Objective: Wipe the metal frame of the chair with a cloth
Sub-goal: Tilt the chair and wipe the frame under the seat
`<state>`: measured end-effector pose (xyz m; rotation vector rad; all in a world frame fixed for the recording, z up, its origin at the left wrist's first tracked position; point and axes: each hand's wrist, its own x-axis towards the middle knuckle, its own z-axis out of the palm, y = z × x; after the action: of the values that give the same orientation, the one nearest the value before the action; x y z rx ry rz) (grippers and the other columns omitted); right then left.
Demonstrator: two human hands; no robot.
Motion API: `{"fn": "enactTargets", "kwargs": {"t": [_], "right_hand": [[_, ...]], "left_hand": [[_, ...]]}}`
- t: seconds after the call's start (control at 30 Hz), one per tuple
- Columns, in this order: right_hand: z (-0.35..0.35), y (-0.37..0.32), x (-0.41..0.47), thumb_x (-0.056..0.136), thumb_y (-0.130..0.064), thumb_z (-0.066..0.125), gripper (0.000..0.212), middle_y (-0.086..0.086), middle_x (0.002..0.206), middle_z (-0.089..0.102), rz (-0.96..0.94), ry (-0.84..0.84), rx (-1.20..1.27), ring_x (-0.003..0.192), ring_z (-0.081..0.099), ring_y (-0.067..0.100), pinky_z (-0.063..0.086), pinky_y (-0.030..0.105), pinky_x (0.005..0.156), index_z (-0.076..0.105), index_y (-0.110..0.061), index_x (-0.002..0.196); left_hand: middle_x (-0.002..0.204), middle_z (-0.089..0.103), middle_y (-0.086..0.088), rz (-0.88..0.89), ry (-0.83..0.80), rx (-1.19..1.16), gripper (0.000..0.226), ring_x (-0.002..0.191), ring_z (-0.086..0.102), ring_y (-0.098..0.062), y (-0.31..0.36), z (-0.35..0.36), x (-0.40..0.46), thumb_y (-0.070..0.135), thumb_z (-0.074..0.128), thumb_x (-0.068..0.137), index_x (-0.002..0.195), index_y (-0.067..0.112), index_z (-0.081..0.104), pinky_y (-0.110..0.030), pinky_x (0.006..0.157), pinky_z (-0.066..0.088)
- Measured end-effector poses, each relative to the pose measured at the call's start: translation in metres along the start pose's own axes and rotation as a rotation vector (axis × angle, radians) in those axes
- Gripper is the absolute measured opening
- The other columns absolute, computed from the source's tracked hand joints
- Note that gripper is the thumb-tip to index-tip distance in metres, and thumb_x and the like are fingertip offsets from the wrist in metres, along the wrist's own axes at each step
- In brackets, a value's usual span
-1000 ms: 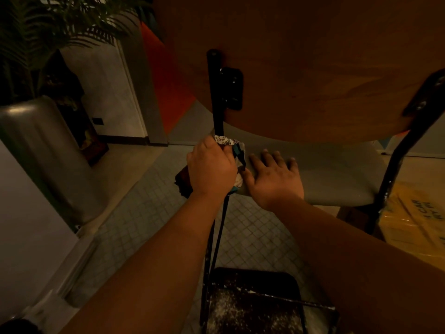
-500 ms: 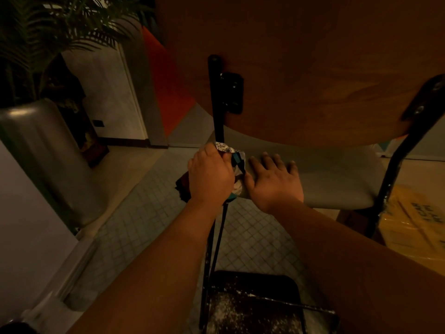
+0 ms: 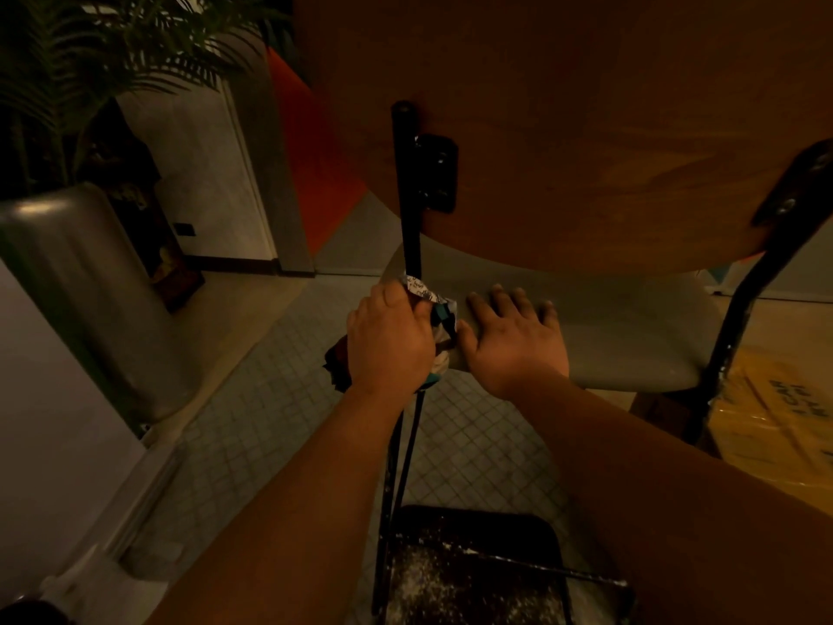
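Observation:
The chair has a brown wooden backrest (image 3: 586,128), a pale grey seat (image 3: 631,336) and a black metal frame. Its left upright tube (image 3: 408,196) runs down from the backrest bracket to the seat. My left hand (image 3: 390,342) is wrapped around that tube at seat height, gripping a patterned cloth (image 3: 439,318) against it. The cloth bulges out above and to the right of my fingers. My right hand (image 3: 511,338) lies flat on the seat's left edge, fingers spread, right beside the cloth. The right upright (image 3: 739,318) stands bare.
A large grey planter (image 3: 76,286) with a fern stands at the left. A dark speckled stool seat (image 3: 473,575) sits low in front. Yellow plastic wrap (image 3: 775,421) lies at the right. Small-tiled floor (image 3: 270,421) spreads beneath the chair.
My left hand with the cloth has slid slightly down the left upright tube. My right hand stays flat on the seat.

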<state>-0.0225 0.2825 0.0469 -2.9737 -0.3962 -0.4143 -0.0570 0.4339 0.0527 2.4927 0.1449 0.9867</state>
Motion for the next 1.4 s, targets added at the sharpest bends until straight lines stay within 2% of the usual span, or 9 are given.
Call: {"fn": "enactTargets", "kwargs": {"t": [0.07,0.13,0.23,0.33,0.47,0.7,0.9,1.13,1.4], "right_hand": [[0.0,0.001,-0.001,0.093,-0.065,0.004,0.066,0.002,0.161,0.016,-0.006,-0.002,0.01,0.149,0.008,0.026,0.005,0.055,0.117,0.016,-0.036,0.151],[0.0,0.001,-0.001,0.093,-0.065,0.005,0.066,0.002,0.161,0.016,-0.008,-0.003,0.014,0.149,0.008,0.026,0.004,0.055,0.117,0.017,-0.036,0.151],[0.0,0.0,-0.002,0.094,-0.064,0.006,0.065,0.002,0.161,0.016,-0.006,0.0,0.012,0.149,0.008,0.026,0.005,0.055,0.117,0.017,-0.035,0.151],[0.0,0.0,-0.001,0.094,-0.064,0.006,0.065,0.002,0.161,0.017,-0.006,0.012,0.011,0.149,0.009,0.027,0.005,0.054,0.117,0.018,-0.035,0.151],[0.002,0.001,-0.001,0.094,-0.062,0.006,0.064,0.003,0.161,0.019,-0.008,0.015,-0.004,0.149,0.01,0.027,0.007,0.055,0.116,0.018,-0.036,0.151],[0.002,0.0,-0.002,0.094,-0.061,0.008,0.063,0.003,0.16,0.021,-0.012,0.028,-0.012,0.148,0.013,0.027,0.01,0.056,0.116,0.02,-0.035,0.15],[0.001,0.0,-0.001,0.091,-0.069,0.006,0.07,0.002,0.16,0.02,0.0,0.031,-0.007,0.148,0.013,0.027,0.009,0.055,0.117,0.02,-0.036,0.15],[-0.003,-0.003,-0.006,0.075,-0.09,0.009,0.094,0.003,0.16,0.022,-0.007,0.033,-0.035,0.148,0.013,0.027,0.009,0.056,0.116,0.022,-0.036,0.15],[0.008,-0.007,-0.027,0.082,-0.084,0.014,0.086,0.006,0.154,0.035,-0.023,0.185,-0.057,0.143,0.027,0.03,0.017,0.055,0.115,0.033,-0.03,0.147]], "left_hand": [[0.107,0.059,-0.005,-0.039,0.031,-0.17,0.035,0.099,0.055,-0.019,-0.01,-0.001,-0.007,0.035,0.035,0.096,0.114,0.013,0.054,-0.04,0.091,0.046],[0.115,0.059,-0.007,-0.19,0.12,-0.409,0.036,0.103,0.053,-0.014,-0.018,-0.002,-0.015,0.033,0.035,0.097,0.122,0.012,0.052,-0.029,0.09,0.046],[0.117,0.057,-0.011,-0.308,0.193,-0.52,0.037,0.103,0.052,-0.013,-0.021,-0.002,-0.019,0.031,0.037,0.097,0.123,0.007,0.048,-0.016,0.082,0.041],[0.114,0.055,-0.012,-0.242,0.187,-0.531,0.044,0.103,0.054,-0.02,-0.014,0.001,-0.011,0.038,0.034,0.093,0.119,0.006,0.049,-0.032,0.086,0.046],[0.106,0.054,-0.01,-0.101,0.152,-0.466,0.042,0.098,0.051,-0.021,0.012,0.002,0.009,0.036,0.034,0.092,0.112,0.004,0.053,-0.039,0.087,0.044],[0.097,0.057,-0.012,-0.046,0.147,-0.341,0.046,0.089,0.054,-0.026,0.004,0.013,-0.002,0.035,0.03,0.09,0.106,0.002,0.057,-0.047,0.079,0.047],[0.098,0.057,-0.014,-0.186,0.172,-0.389,0.037,0.09,0.055,-0.026,-0.027,0.014,-0.03,0.028,0.035,0.092,0.102,0.001,0.058,-0.039,0.079,0.046],[0.111,0.056,-0.018,-0.368,0.226,-0.512,0.051,0.101,0.056,-0.026,-0.068,0.027,-0.076,0.044,0.029,0.091,0.116,0.005,0.05,-0.043,0.089,0.049],[0.11,0.056,-0.014,-0.32,0.167,-0.522,0.041,0.099,0.057,-0.028,-0.062,0.039,-0.093,0.043,0.033,0.091,0.115,0.012,0.049,-0.052,0.085,0.049]]}}
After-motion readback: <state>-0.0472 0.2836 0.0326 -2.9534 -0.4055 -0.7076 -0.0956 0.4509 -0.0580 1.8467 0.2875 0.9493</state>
